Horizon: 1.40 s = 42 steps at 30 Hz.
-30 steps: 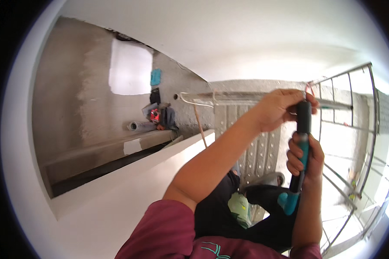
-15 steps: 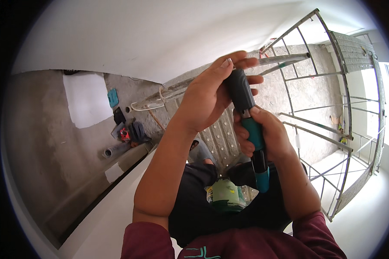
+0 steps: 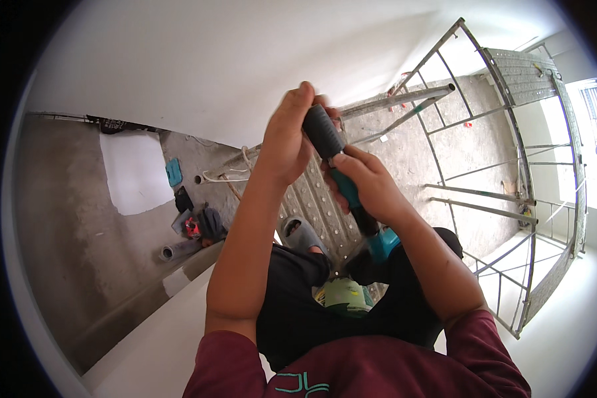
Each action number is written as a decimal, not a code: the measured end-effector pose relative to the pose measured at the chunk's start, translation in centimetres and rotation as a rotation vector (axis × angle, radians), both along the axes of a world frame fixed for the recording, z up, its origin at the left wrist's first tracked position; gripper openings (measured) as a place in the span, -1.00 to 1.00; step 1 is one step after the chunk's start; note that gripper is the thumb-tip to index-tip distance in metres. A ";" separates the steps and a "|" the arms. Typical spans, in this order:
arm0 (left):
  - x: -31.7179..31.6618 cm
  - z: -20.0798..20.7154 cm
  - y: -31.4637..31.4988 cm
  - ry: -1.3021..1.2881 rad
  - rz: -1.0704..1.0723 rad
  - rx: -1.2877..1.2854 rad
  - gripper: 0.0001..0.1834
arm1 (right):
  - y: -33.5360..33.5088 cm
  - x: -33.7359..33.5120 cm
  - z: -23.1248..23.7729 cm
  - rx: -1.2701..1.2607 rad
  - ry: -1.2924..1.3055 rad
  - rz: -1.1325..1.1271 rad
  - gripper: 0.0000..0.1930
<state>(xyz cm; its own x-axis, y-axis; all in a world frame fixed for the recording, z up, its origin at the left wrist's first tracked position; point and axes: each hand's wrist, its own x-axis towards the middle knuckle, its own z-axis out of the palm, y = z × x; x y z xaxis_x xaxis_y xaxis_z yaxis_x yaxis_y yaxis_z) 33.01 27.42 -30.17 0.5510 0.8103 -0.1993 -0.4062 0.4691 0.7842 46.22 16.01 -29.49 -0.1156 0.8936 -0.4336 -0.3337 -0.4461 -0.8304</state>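
A teal-and-black handheld tool (image 3: 343,188) with a thick ribbed black cylinder at its upper end is slanted in front of me; its exact kind I cannot tell. My right hand (image 3: 371,186) is closed round its teal middle, thumb pointing up toward the black end. Beside that black end, my left hand (image 3: 286,136) curls with its palm against the cylinder's left side and fingers passing behind it. Those fingers are partly hidden and a little blurred. The tool's lower teal end (image 3: 383,244) hangs over my right thigh, also blurred.
Under my feet lies a studded metal plank (image 3: 325,212). A pale green container (image 3: 345,295) stands between my legs. Scaffold frames (image 3: 510,126) rise at right, a white wall (image 3: 199,60) ahead. On the lower floor left are a teal case (image 3: 174,172) and a grey roll (image 3: 181,249).
Both hands and the tool have shifted left. The left fingers, spread behind the black end before, are now curled closer round it. The tool slants more, and its lower end has swung.
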 end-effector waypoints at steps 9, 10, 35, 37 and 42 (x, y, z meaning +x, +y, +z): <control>-0.8 0.1 0.0 0.312 0.009 0.201 -0.52 | 0.1 -0.8 -0.9 0.194 -0.532 -0.068 -0.75; -0.2 -0.3 0.1 0.506 0.097 0.255 -0.56 | 0.1 -1.0 -1.5 0.316 -0.800 -0.070 -0.75; -0.2 0.2 0.3 -0.269 -0.130 -0.014 -0.47 | 0.5 0.4 -0.7 0.042 0.114 0.002 -0.71; -0.9 0.6 0.5 -0.278 -0.167 0.036 -0.44 | 0.4 0.2 0.0 0.012 0.226 -0.008 -0.69; -1.4 -0.7 1.1 0.047 -0.047 0.116 -0.51 | 0.2 -1.0 -1.2 0.156 -0.346 -0.132 -0.69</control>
